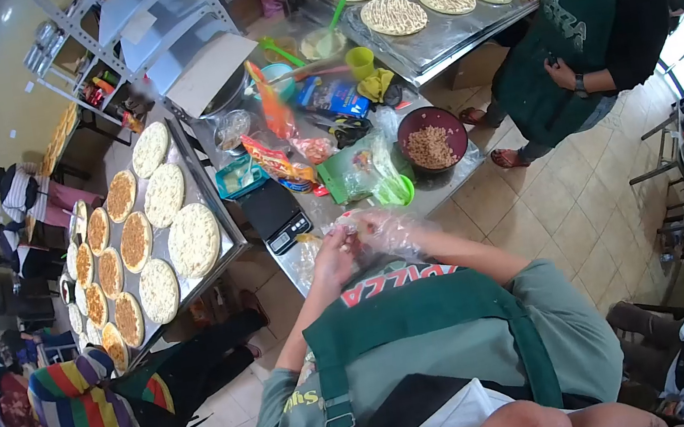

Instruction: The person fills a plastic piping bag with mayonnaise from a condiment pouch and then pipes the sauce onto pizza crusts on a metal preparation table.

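My left hand and my right hand meet at the near edge of the metal table, in front of my green apron. Thin clear plastic, which looks like a disposable glove, lies crinkled around my right hand and wrist. The fingers of my left hand are closed on plastic near the right fingertips. My right fingers are bent together, and what is between them is too small to make out. Just beyond the hands are a digital scale, a bright green cup and a dark red bowl of light-brown chunks.
Topped pizza bases cover a table on the left; others lie on metal trays at the back. An orange food bag and a blue packet crowd the middle. A co-worker in a green apron stands at the right.
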